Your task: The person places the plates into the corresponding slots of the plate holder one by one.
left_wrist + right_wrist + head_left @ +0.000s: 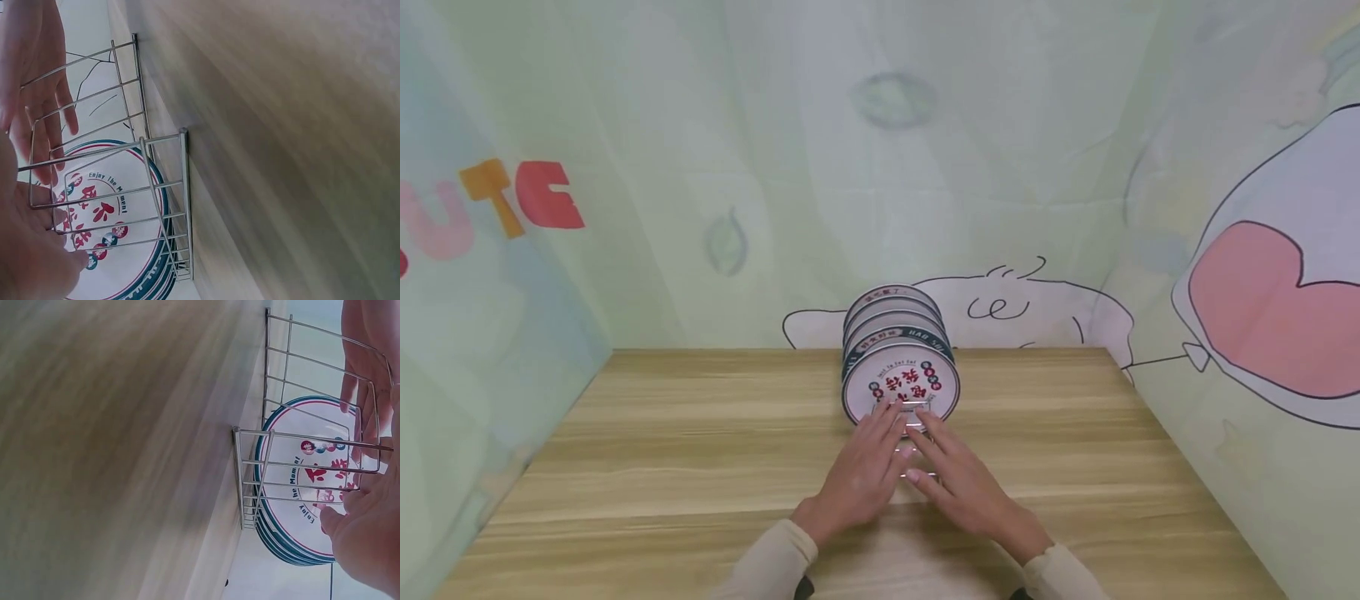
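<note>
Several round white plates (902, 371) with dark green rims and red lettering stand on edge, one behind another, in a metal wire rack (188, 206). My left hand (861, 462) lies over the near end of the rack, its fingers extended and touching the upper wires. Opposite it, my right hand (966, 483) reaches in at a mirrored angle, fingers also straight against the wires. The fingertips of both hands come close together in front of the nearest plate. In the right wrist view, the rack's rail (239, 475) rests on the table. Both palms partly hide the wires.
The wood-grain table (700, 450) extends on both sides of the rack. Light green printed cloth (760, 167) hangs behind the table and along its sides, with a balloon drawing (1262, 308) at the right.
</note>
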`<state>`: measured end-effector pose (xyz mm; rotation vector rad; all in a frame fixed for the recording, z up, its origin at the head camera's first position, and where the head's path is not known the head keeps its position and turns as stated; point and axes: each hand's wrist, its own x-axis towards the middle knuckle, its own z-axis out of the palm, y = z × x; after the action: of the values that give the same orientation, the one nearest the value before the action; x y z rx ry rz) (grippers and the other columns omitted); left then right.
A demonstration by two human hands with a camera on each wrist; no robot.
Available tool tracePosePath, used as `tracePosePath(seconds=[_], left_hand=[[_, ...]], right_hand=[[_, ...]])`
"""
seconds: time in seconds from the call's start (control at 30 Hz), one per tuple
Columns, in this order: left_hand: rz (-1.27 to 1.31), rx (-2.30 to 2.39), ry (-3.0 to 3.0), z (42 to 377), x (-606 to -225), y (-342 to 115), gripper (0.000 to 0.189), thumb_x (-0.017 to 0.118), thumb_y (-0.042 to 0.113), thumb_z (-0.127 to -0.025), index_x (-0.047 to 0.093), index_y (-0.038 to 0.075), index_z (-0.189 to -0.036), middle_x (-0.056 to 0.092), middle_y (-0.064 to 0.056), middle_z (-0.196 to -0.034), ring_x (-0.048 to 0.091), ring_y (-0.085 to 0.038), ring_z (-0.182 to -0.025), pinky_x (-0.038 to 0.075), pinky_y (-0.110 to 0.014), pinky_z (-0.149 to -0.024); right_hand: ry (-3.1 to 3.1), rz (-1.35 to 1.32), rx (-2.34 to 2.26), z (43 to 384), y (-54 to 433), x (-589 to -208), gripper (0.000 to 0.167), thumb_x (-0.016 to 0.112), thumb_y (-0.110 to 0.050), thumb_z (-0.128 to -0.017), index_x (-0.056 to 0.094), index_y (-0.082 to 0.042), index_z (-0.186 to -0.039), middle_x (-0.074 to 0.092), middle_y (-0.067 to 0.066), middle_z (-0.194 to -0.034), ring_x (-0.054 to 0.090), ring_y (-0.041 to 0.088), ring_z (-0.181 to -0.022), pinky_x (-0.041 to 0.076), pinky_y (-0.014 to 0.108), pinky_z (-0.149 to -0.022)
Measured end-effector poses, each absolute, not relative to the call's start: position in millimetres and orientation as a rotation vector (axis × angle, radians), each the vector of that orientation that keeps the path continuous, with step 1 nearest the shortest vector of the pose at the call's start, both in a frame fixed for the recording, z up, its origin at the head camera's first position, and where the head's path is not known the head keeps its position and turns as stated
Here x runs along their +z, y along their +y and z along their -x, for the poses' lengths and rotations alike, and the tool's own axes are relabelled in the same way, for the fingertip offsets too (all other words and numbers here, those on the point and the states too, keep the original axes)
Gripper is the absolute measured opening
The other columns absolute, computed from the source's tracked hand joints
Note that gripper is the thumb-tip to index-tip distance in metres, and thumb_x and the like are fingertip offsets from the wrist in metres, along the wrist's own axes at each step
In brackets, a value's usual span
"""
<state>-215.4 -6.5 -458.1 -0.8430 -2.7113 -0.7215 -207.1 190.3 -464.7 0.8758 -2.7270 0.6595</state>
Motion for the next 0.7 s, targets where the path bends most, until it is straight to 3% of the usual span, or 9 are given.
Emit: tracePosePath(seconds=[0.7], left_hand=[[0.781, -0.766, -2.704, 219, -462, 0, 0.053, 0.033, 0.034, -0.108, 0.043, 0.002, -0.149, 0.033, -0.011, -0.163, 0.022, -0.029, -0.154, 0.019, -0.048, -0.125]], right_hand=[[-2.770, -0.926, 0.701, 218, 199, -463, 0.059, 0.048, -0.042, -0.103, 0.040, -0.013, -0.153, 0.023, 0.006, -0.167, 0.024, 0.028, -0.153, 0.029, 0.051, -0.120]])
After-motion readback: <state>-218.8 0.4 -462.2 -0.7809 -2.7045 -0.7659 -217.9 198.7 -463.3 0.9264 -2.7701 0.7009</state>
